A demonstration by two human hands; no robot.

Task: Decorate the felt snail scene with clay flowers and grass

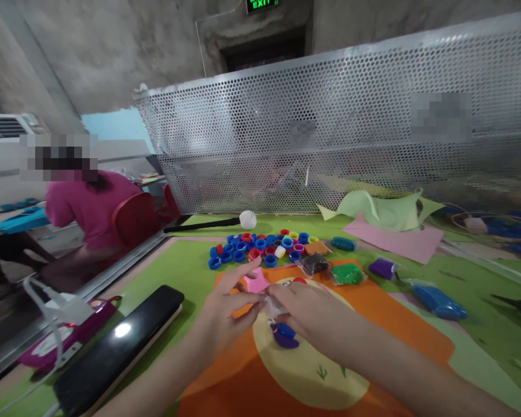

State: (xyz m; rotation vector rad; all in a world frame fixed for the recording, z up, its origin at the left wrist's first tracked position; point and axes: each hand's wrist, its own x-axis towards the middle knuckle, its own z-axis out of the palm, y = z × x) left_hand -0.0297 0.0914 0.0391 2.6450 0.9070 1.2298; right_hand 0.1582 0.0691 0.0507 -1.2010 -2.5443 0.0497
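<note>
My left hand [228,304] and my right hand [306,304] meet above an orange sheet [217,370]. Their fingertips pinch a small clear plastic bag [278,306]. A bright pink piece [256,281] shows just beyond the fingers; whether it is inside the bag I cannot tell. The left index finger is raised. Beneath the hands lies a pale yellow round [312,382] with drawn green grass marks. On it sits a blue clay shape [286,336] with googly eyes beside it. My right hand partly hides a red spot near the round's upper edge.
Several bottle caps [239,255] are heaped behind the hands. Bagged clay in green [348,273], black [313,264], purple [382,267] and blue [440,301] lies rightward. A power bank [121,347] lies left. A perforated metal screen [330,116] stands behind; a person [91,202] sits left.
</note>
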